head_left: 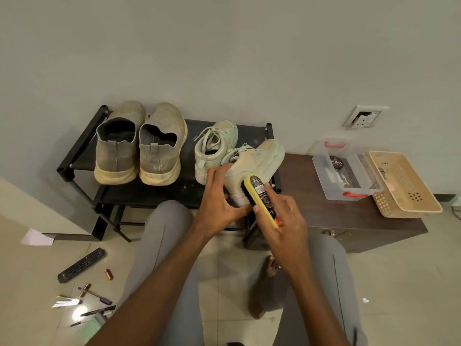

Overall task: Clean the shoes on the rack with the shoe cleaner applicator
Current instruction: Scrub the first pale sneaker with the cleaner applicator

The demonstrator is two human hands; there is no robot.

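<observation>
A pale green laced sneaker (pixel 257 161) is tilted on its side at the right end of the black shoe rack (pixel 74 156). My left hand (pixel 219 196) grips its heel. My right hand (pixel 282 216) holds a yellow shoe brush (pixel 259 196) with dark bristles pressed against the sneaker's heel side. Its mate (pixel 214 146) stands upright on the rack just behind. Two grey slip-on shoes (pixel 117 151) (pixel 162 148) with yellowed soles stand on the rack's left half.
A brown low cabinet (pixel 349 221) adjoins the rack on the right, bearing a clear plastic box (pixel 321 171) with a polish tin and a tan basket (pixel 409 186). A remote (pixel 81 265), pens and small items lie on the floor at left. My knees and a bare foot are below.
</observation>
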